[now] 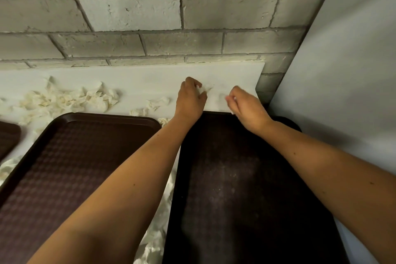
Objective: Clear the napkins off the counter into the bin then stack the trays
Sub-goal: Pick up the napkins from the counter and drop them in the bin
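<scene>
My left grip (190, 98) pinches a napkin (206, 89) on the bench (235, 75) behind the right tray (235, 178). My right grip (246, 106) curls nearby; I cannot tell if it holds anything. More napkins (70, 98) lie left.

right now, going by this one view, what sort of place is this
Probably a cafeteria or fast-food tray-return counter: brown serving trays lie side by side, crumpled napkins are strewn over the white counter, and a plain painted brick wall stands behind.
</scene>
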A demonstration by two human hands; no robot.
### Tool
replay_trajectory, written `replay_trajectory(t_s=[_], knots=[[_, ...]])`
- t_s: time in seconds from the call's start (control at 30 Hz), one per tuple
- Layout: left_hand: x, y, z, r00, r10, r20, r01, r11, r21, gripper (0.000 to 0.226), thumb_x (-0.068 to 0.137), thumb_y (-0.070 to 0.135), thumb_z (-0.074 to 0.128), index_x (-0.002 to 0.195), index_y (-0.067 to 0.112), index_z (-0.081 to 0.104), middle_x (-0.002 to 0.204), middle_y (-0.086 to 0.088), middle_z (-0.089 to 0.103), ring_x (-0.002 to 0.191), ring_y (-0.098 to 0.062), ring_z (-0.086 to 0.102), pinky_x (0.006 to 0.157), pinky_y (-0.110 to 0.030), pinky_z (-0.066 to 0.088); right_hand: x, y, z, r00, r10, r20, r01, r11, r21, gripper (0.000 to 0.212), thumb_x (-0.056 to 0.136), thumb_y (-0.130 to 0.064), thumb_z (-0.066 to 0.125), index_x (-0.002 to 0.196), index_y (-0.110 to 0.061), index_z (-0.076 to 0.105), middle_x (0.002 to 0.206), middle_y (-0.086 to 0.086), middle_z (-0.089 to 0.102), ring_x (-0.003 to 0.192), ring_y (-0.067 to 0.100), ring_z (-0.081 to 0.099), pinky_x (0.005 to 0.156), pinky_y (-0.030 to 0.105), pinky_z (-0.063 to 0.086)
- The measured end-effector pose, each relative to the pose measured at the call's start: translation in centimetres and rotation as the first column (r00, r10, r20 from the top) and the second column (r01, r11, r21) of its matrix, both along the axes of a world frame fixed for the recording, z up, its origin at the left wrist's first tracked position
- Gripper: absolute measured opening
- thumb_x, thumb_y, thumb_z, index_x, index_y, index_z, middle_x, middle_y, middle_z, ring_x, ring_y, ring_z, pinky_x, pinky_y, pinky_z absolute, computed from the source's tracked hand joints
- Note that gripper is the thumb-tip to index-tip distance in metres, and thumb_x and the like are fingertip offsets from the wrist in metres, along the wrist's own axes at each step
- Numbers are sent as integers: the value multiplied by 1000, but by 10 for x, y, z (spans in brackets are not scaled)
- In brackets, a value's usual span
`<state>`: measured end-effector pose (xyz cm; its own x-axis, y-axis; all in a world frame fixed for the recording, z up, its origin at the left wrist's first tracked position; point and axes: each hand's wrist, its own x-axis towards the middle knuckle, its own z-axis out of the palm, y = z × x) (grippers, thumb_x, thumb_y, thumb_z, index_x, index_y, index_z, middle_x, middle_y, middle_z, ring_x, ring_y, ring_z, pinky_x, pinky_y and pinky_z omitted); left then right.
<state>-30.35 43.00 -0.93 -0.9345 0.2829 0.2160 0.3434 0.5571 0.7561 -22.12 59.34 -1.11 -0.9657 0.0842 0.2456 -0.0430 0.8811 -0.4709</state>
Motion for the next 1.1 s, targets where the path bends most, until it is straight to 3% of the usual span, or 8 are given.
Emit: replay_trajectory(t_s=[0.13, 0.23, 0.33, 0.5, 0.67, 0.8, 0.9, 1.1], knots=[[21, -3, 14, 995, -99, -10, 99, 994, 42, 33, 98, 7, 44, 131, 4, 43, 124, -18, 45, 106, -20, 52, 88, -17, 39, 8, -7, 12, 987, -158, -25, 144, 944, -296, 23, 102, -30, 38, 92, -10, 44, 89, 4, 66, 75, 18, 60, 70, 37, 50], [39, -9, 27, 996, -58, 65, 49, 990, 134, 24, 103, 14, 34, 118, 0, 46, 115, -17, 52, 87, -1, 52, 68, 2, 35, 23, -15, 22, 986, -167, -17, 152, 930, -335, 20, 102, -26, 39, 89, -11, 38, 73, 3, 57, 63, 14, 51, 60, 32, 42], [58, -17, 37, 988, -40, 148, -1, 965, 263, 28, 104, 26, 31, 112, 3, 45, 97, -15, 62, 87, -16, 60, 63, -6, 40, 38, -24, 32, 985, -170, -12, 157, 933, -323, 20, 103, -27, 36, 93, -10, 36, 66, -4, 41, 57, 10, 41, 54, 29, 33], [109, -42, 48, 959, -79, 272, -29, 928, 371, 23, 100, 30, 30, 90, 16, 45, 75, 1, 47, 63, -14, 45, 57, -30, 37, 87, -47, 39, 977, -208, 49, 210, 895, -394, 18, 104, -29, 33, 114, -18, 42, 82, 1, 55, 75, 17, 56, 69, 32, 46], [178, -65, 62, 964, -29, 265, -50, 957, 285, 31, 100, 22, 30, 73, 15, 43, 97, -40, 47, 80, -48, 49, 65, -40, 36, 153, -69, 50, 966, -257, 40, 251, 880, -402, 41, 105, -32, 30, 82, -13, 57, 67, -9, 50, 64, 4, 48, 75, 24, 36], [248, -86, 69, 970, 2, 243, -63, 968, 242, 42, 104, 28, 30, 67, 16, 48, 68, -8, 59, 73, -28, 57, 72, -35, 42, 213, -98, 56, 961, -274, 33, 270, 910, -313, 48, 105, -37, 26, 67, -19, 49, 64, -4, 51, 65, 12, 51, 72, 27, 37], [305, -102, 68, 978, -8, 206, -30, 983, 181, 47, 104, 35, 30, 71, 13, 54, 79, -16, 65, 80, -30, 60, 75, -37, 44, 272, -131, 56, 963, -267, 44, 267, 911, -313, 50, 105, -39, 24, 67, -18, 48, 62, -2, 52, 66, 18, 53, 71, 32, 41], [415, -137, 55, 953, -56, 299, -32, 959, 282, 48, 102, 42, 30, 61, 19, 36, 55, 4, 41, 53, -16, 39, 56, -32, 32, 390, -192, 47, 978, -201, 47, 203, 899, -388, 52, 105, -38, 26, 61, -18, 46, 58, -3, 50, 62, 19, 49, 69, 33, 40]])
